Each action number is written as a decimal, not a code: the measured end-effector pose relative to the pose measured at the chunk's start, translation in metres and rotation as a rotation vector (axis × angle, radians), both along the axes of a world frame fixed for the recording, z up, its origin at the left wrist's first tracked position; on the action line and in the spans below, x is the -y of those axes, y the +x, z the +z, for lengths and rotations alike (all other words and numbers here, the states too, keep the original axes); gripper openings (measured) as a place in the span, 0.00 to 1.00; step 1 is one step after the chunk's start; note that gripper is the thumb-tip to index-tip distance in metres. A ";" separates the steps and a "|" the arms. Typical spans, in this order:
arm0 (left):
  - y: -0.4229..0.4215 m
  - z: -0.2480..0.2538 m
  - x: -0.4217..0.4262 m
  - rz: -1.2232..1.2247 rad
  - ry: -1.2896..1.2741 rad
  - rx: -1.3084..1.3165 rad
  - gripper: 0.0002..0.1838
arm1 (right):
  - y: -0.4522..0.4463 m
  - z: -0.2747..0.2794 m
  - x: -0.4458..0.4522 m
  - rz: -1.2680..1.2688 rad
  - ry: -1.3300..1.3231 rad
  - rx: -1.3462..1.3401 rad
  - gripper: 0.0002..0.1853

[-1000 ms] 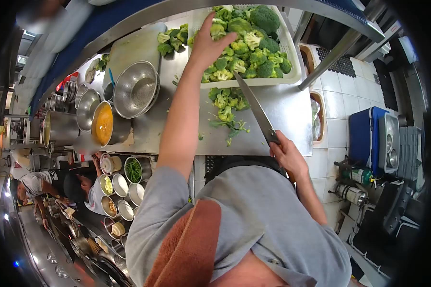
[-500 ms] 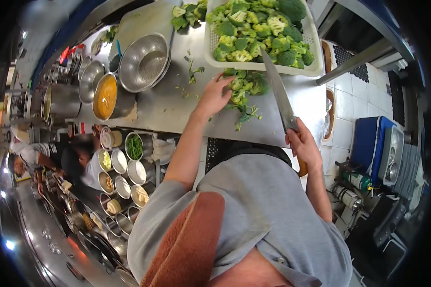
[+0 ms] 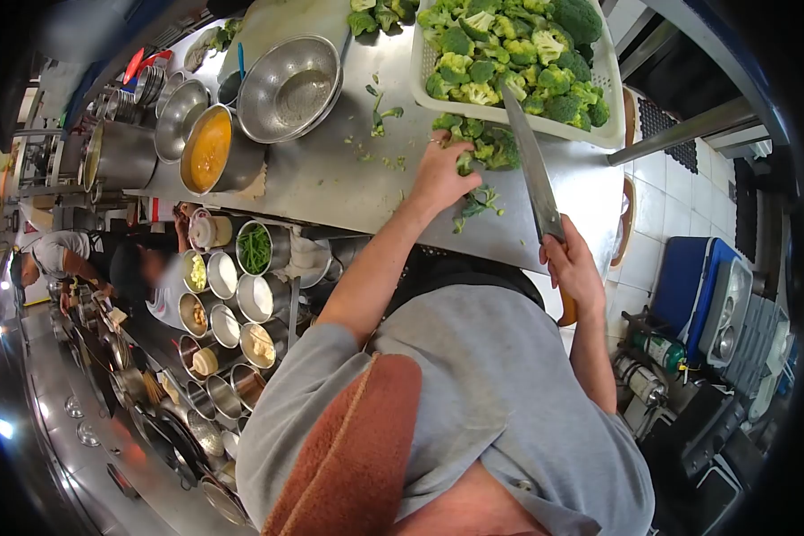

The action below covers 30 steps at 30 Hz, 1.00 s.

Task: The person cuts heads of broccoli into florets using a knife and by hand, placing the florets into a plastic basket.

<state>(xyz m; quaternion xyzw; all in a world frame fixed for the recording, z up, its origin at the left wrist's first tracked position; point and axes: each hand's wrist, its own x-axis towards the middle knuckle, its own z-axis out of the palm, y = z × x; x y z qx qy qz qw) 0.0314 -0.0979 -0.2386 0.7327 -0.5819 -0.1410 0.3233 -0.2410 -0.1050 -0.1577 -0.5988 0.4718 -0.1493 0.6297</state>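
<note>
My left hand reaches onto the broccoli pieces lying on the steel table in front of the tray; its fingers curl round a floret. My right hand is wrapped round the handle of a large knife. The blade points away from me, its tip at the near rim of the white tray, which is heaped with broccoli florets. Thin stems and leaves lie just in front of my left hand.
Metal bowls and a pot of orange liquid stand at the left. Behind them lies a cutting board. Containers of ingredients and two people are lower left. A blue cooler stands right.
My left hand has come down from the tray to the broccoli on the table and closed on a floret. The knife stays in my right hand. The view has shifted, so the table appears farther right.
</note>
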 end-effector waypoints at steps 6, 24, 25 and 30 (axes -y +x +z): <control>0.054 0.009 -0.027 -0.039 -0.045 -1.500 0.26 | -0.003 0.003 -0.005 -0.010 -0.030 0.002 0.10; 0.004 0.076 -0.058 0.202 -0.052 -2.149 0.18 | 0.079 0.014 0.000 0.119 -0.491 0.221 0.29; 0.000 0.079 -0.060 0.154 0.018 -2.276 0.18 | 0.084 0.016 0.003 0.121 -0.493 0.220 0.29; -0.007 0.087 -0.074 0.052 -0.073 -1.661 0.19 | 0.096 0.017 0.017 0.228 -0.412 0.153 0.33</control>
